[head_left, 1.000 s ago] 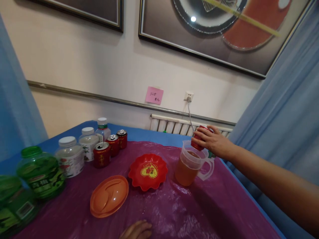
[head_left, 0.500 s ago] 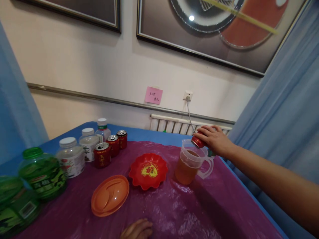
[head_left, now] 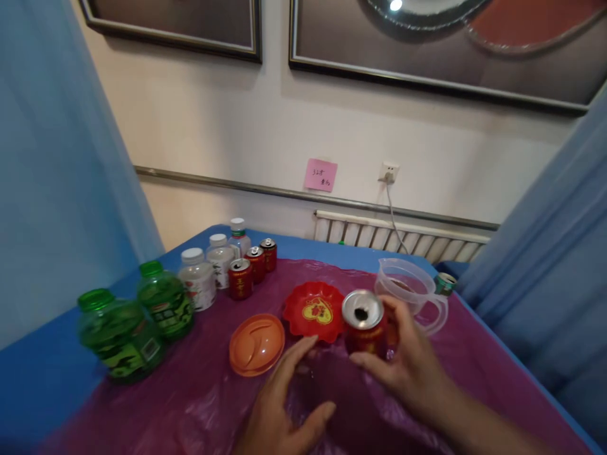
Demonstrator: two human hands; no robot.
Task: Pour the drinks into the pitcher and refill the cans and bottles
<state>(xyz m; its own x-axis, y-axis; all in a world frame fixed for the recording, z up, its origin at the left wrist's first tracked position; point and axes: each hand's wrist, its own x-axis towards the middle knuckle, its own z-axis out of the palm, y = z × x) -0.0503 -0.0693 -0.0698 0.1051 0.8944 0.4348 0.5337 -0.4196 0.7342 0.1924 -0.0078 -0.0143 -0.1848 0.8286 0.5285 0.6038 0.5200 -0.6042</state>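
My right hand (head_left: 411,354) grips a red drink can (head_left: 364,332), held upright with its opened top facing me. Just left of it, my left hand (head_left: 289,401) is open, thumb and fingers spread, touching nothing that I can see. Behind the can lies a red scalloped plate (head_left: 294,308) with a yellow print. To the plate's left is an orange oval dish (head_left: 256,346). A clear plastic measuring jug (head_left: 439,311) stands behind my right hand, which hides much of its lower part and the liquid in it.
Several cans (head_left: 240,279) and white-capped clear bottles (head_left: 199,281) line the left. Nearer stand two green-capped jugs (head_left: 121,335). A green can (head_left: 444,284) is beside the measuring jug. Purple plastic sheeting (head_left: 190,404) covers the blue table (head_left: 33,354). Blue curtains (head_left: 545,234) hang at both sides.
My right hand has brought the can from its tilt over the measuring jug down in front of me, now upright. My left hand has risen into view and opened. The view has turned left.
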